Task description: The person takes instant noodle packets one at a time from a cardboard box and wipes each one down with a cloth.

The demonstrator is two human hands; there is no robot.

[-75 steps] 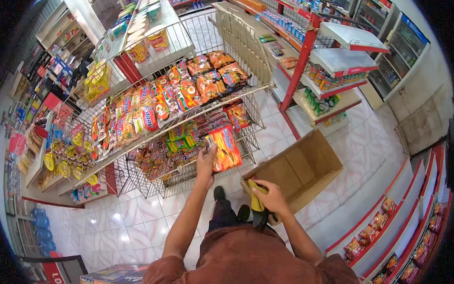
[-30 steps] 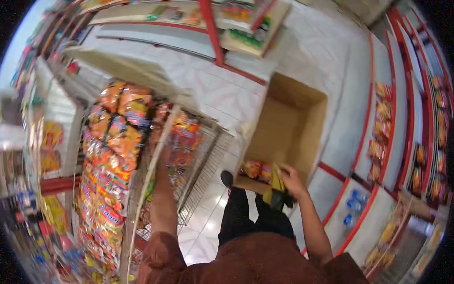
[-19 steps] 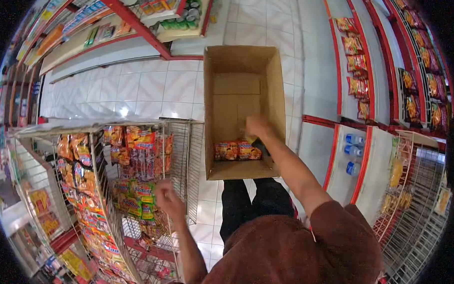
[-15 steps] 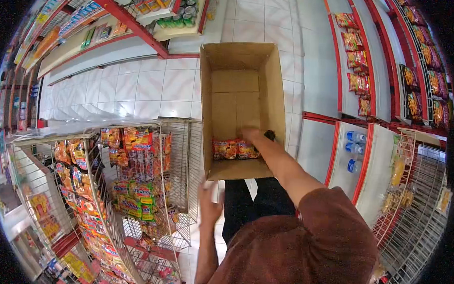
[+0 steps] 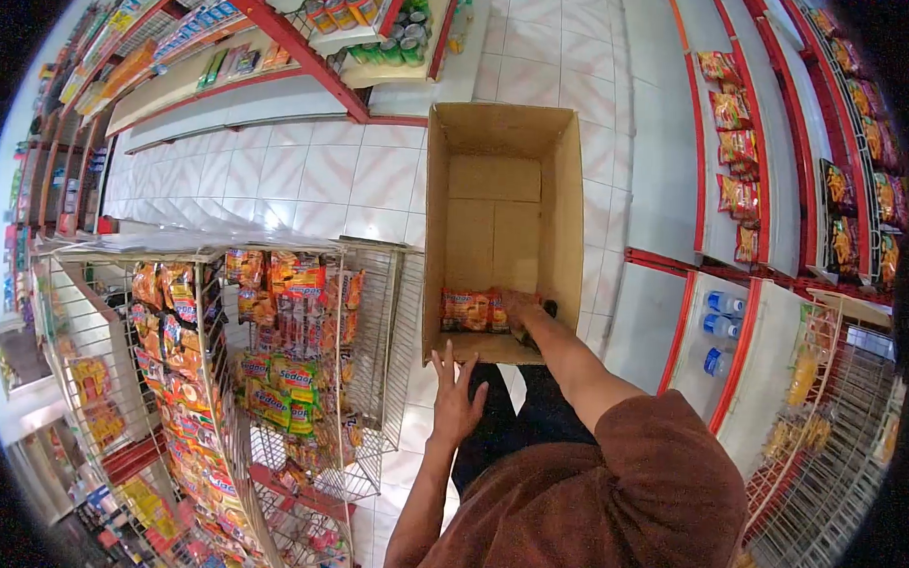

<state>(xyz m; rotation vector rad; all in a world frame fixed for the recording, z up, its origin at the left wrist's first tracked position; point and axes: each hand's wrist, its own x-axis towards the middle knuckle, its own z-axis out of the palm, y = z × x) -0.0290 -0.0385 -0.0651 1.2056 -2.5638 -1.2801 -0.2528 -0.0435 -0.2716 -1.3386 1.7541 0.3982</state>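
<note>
A deep open cardboard box (image 5: 490, 225) stands on the floor before me. Red-and-orange instant noodle packets (image 5: 465, 311) lie in a row at its near end. My right hand (image 5: 520, 308) reaches down inside and touches the packets at the right of that row; its fingers are too unclear to show whether they grip one. Just outside the near wall of the box, my left hand (image 5: 456, 402) is raised with its fingers spread, its fingertips at the box's edge and nothing in it.
A wire rack (image 5: 211, 376) on the left holds many orange and green noodle packets. On the right are red-edged shelves with snack bags (image 5: 737, 149) and several water bottles (image 5: 721, 328). Cans (image 5: 388, 49) fill a shelf at the upper left. White tiled floor (image 5: 308, 179) surrounds the box.
My right hand has moved nearer and lower, onto the packets. My left hand has come up to the box's near edge with fingers spread. The whole view has shifted slightly.
</note>
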